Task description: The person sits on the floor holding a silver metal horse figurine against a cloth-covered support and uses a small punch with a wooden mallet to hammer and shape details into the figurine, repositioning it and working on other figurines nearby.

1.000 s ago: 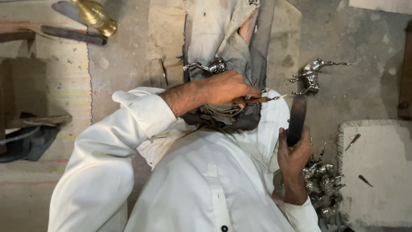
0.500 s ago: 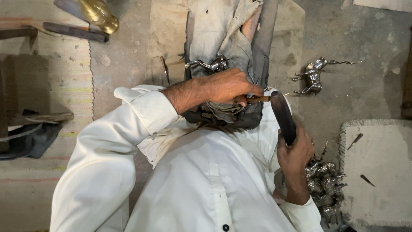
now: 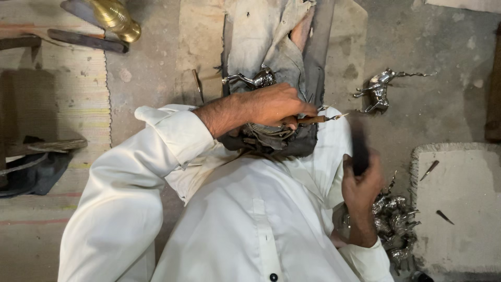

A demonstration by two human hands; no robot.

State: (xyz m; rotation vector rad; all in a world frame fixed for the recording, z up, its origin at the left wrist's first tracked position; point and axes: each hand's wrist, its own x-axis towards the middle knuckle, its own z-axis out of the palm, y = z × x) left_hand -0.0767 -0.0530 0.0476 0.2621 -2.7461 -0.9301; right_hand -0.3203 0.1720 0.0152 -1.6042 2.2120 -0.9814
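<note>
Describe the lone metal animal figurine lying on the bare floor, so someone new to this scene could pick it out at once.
Start at the grey cloth pad running up the middle of the concrete floor. Look right of it, above the right hand: a shiny silver animal figurine lies on its side. Unlike the heap of similar figurines lower down, it lies alone.

single head view, looking steeply down from close above onto lap and workshop floor (image 3: 433,109).

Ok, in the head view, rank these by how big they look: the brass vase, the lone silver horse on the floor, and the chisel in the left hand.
1. Silver horse
2. Brass vase, cut off at the frame edge and close to the horse in size, so the top two are unsure
3. Chisel, partly hidden by the left hand
</note>
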